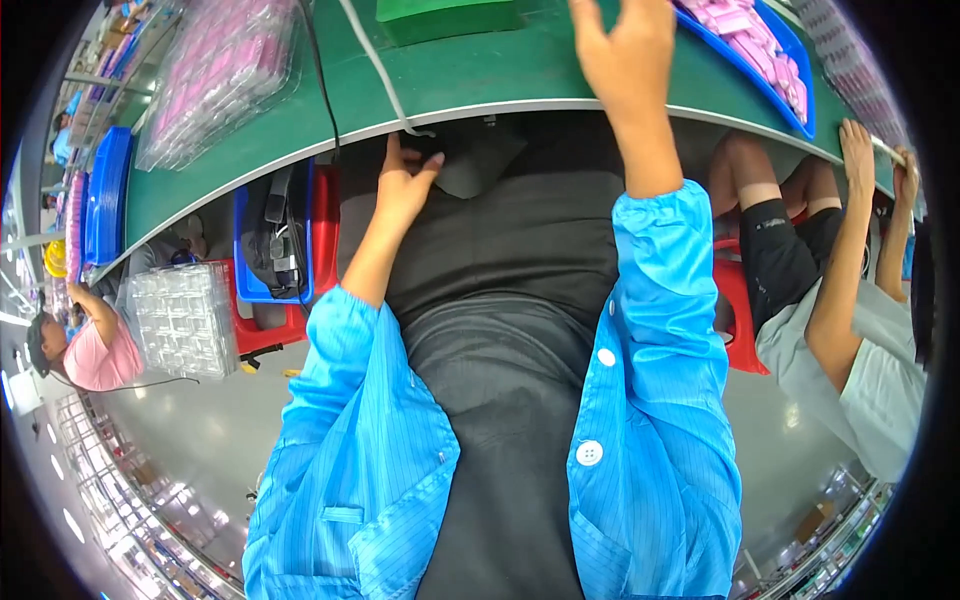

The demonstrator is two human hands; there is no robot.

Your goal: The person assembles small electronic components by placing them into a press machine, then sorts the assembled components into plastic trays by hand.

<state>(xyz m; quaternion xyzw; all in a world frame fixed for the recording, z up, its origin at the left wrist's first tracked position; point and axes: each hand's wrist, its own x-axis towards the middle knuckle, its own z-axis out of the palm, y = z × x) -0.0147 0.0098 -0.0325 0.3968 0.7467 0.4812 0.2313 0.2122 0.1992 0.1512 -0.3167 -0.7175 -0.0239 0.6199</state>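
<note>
My left hand (402, 188) is just below the front edge of the green table (490, 75), thumb and fingers apart, holding nothing I can see. Close above it, the end of a white cable (378, 62) hangs over that edge. My right hand (628, 62) reaches over the tabletop with fingers spread; the upper border cuts off its fingertips, and nothing shows in it. To its right is a blue tray (809, 100) of pink parts (745, 35). A green box (448, 22) lies between the hands at the far side.
Clear plastic trays with pink contents (222, 75) are stacked at the table's left. A black cable (322, 75) crosses the tabletop there. Below stands a blue bin (265, 292) on a red stool (326, 230). Another person (850, 340) sits close on my right, both hands at the table edge.
</note>
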